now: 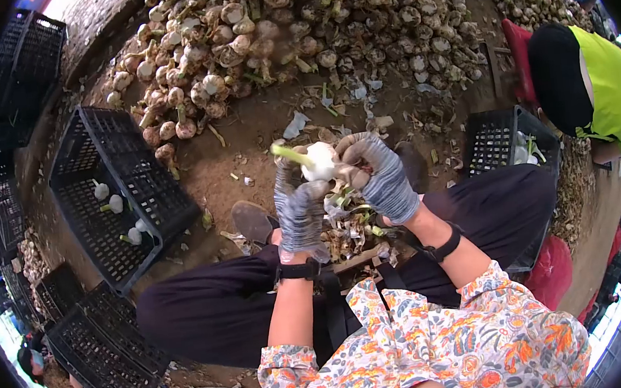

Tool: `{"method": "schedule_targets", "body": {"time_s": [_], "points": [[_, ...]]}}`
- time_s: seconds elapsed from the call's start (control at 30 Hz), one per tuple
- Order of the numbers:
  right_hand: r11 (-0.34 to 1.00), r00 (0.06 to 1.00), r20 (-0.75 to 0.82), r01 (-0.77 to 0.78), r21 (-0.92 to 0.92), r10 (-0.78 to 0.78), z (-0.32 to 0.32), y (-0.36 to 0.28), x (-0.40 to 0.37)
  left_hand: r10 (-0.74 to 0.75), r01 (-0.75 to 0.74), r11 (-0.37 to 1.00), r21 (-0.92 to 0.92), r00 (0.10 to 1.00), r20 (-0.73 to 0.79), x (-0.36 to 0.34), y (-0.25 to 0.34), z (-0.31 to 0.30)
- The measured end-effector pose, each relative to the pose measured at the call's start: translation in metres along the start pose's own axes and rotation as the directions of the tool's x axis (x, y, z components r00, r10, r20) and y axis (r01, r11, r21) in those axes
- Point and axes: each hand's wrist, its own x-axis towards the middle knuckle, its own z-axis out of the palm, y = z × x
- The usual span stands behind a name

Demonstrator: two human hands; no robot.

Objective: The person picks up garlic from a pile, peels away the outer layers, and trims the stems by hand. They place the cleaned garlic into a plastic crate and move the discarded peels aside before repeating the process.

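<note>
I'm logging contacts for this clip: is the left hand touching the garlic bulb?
Touching. The head view shows the left hand closed around the near side of the bulb, with gloved fingers pressed against it.

Brown dirt floor point(203, 163). Directly on it: large heap of garlic bulbs point(273, 37) at far side, loose peelings and scraps point(295, 125), black crate point(110, 247) at left, another black crate point(486, 138) at right, brown shoe point(253, 222) near middle.

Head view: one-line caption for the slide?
Gloved left hand and right hand on a green-stemmed garlic bulb, garlic heap ahead, black crate at left.
</note>
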Motion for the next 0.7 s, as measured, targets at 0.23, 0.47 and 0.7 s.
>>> {"method": "schedule_targets", "body": {"time_s": [0.23,0.47,0.7], "points": [[0.499,0.894,0.09,-0.325,0.804,0.438,-0.01,0.01,-0.005,-0.146,0.147,0.98,-0.135,0.989,0.016,0.002,-0.004,0.012],[0.985,0.995,-0.098,0.035,0.17,-0.019,-0.003,0.004,-0.013,-0.242,0.242,0.97,-0.038,0.923,-0.299,0.003,-0.019,-0.003],[-0.17,0.857,0.505,-0.485,0.858,0.103,-0.039,0.031,-0.006,-0.214,0.185,0.964,-0.192,0.966,-0.143,0.004,-0.015,-0.006]]}}
